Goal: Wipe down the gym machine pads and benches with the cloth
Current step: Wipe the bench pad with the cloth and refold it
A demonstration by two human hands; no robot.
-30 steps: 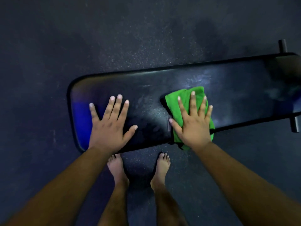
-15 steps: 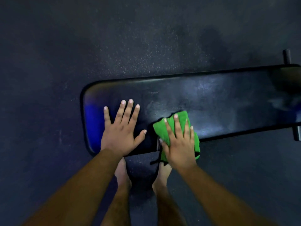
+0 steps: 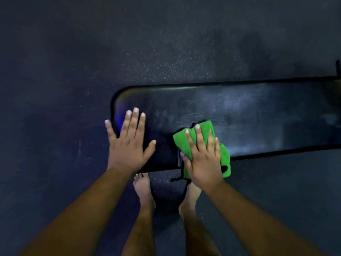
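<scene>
A long black padded bench (image 3: pixel 249 115) lies across the view from the middle to the right edge, its rounded end at the left. My left hand (image 3: pixel 129 143) rests flat on that left end, fingers spread. A folded green cloth (image 3: pixel 180 143) sits on the near edge of the pad, partly hanging over it. My right hand (image 3: pixel 203 159) presses flat on the cloth with straight fingers and covers most of it.
Dark speckled rubber floor (image 3: pixel 92 52) surrounds the bench. My two bare feet (image 3: pixel 143 187) stand just in front of its near edge. A black frame strut (image 3: pixel 181 179) shows under the bench by the right foot, and a black post (image 3: pixel 338 67) at the far right.
My right hand slid the cloth toward the near edge and leftward along the pad. The left hand now sits nearer the bench's end, and the view shifted so the bench lies further right.
</scene>
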